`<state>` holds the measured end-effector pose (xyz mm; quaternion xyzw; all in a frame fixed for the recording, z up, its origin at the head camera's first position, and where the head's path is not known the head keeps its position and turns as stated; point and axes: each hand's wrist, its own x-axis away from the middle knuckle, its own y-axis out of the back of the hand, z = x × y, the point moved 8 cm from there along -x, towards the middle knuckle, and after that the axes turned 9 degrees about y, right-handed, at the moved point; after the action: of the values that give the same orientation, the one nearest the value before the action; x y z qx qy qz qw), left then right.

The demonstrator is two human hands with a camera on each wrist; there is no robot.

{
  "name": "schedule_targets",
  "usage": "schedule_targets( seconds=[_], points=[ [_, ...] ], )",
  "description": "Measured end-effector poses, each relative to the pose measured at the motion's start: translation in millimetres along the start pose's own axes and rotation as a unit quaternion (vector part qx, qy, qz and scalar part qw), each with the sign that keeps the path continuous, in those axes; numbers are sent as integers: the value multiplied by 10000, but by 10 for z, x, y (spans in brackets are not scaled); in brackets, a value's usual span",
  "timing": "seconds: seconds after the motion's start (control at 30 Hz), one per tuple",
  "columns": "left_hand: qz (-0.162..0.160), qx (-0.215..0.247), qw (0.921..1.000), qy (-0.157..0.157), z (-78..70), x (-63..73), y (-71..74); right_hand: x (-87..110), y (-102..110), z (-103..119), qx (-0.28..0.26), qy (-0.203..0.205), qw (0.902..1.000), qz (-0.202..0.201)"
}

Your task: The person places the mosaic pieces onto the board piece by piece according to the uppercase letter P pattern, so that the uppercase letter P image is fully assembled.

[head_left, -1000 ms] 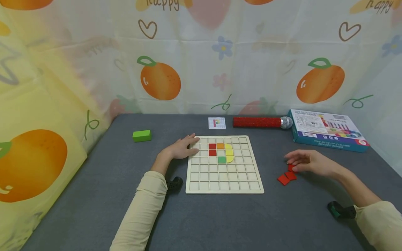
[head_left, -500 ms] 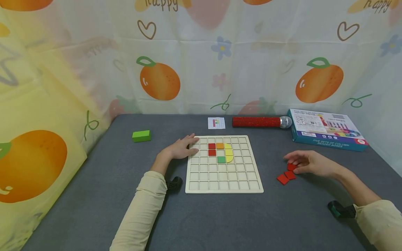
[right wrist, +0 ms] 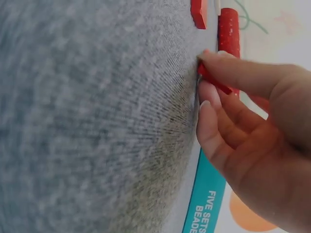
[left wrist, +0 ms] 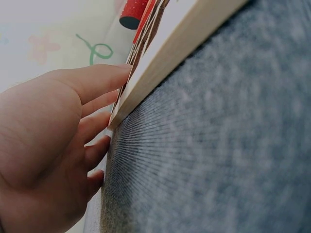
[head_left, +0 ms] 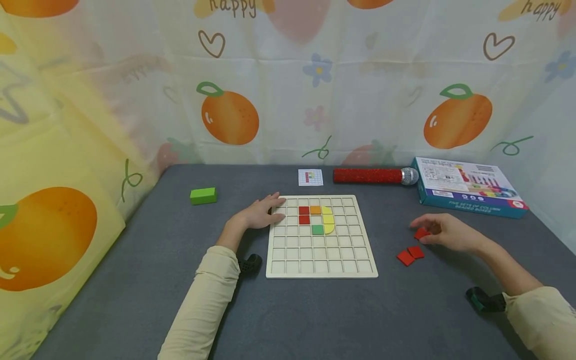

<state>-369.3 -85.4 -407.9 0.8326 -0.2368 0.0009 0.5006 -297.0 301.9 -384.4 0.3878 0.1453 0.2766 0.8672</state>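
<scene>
My left hand (head_left: 257, 213) rests on the upper left edge of a pale wooden grid board (head_left: 292, 254), its fingers fairly straight. Red tiles (head_left: 304, 219), an orange tile (head_left: 316, 210), yellow pieces (head_left: 328, 219) and a green tile (head_left: 317, 229) sit in the board's cells. To the right of the board, my right hand (head_left: 452, 233) pinches a red square tile (head_left: 421, 233) between thumb and fingers. The right wrist view shows this red tile (right wrist: 216, 80) tilted in the pinch. Two more red tiles (head_left: 406, 258) lie on the cloth just in front.
Behind the board lie a small pattern card (head_left: 310, 177) and a red glittery microphone (head_left: 368, 175). A flat boxed set (head_left: 470, 186) stands at the back right. A green block (head_left: 203, 195) sits at the back left. A printed curtain (head_left: 279, 100) hangs behind the table.
The pinched red tile has shifted slightly away from the two other red tiles, and a gap shows between them. My right hand moved with it. My left hand stays on the board.
</scene>
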Motion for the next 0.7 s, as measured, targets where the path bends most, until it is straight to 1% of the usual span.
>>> schedule_targets(
  seconds=[0.13, 0.2, 0.3, 0.43, 0.53, 0.7],
  points=[
    [31, 40, 10000, -50, 2, 5, -4, -31, 46, -14, 375, -243, 9988, -210],
    [60, 69, 9999, -68, 4, 8, -4, -49, 70, -19, 407, -426, 9977, -334],
    [81, 70, 9999, -61, 7, 11, 0, -85, 94, -9, 306, -716, 9958, -485],
    [79, 48, 9999, -44, 11, 12, 4, -162, 79, 47, 13, -865, 9946, -567],
    [84, 62, 9999, -58, 6, 17, 2, -227, 38, 85, -406, -920, 9932, -595],
    [87, 76, 9999, -62, 0, 14, -3, -345, -50, 144, -982, -1029, 9880, -600]
  ],
)
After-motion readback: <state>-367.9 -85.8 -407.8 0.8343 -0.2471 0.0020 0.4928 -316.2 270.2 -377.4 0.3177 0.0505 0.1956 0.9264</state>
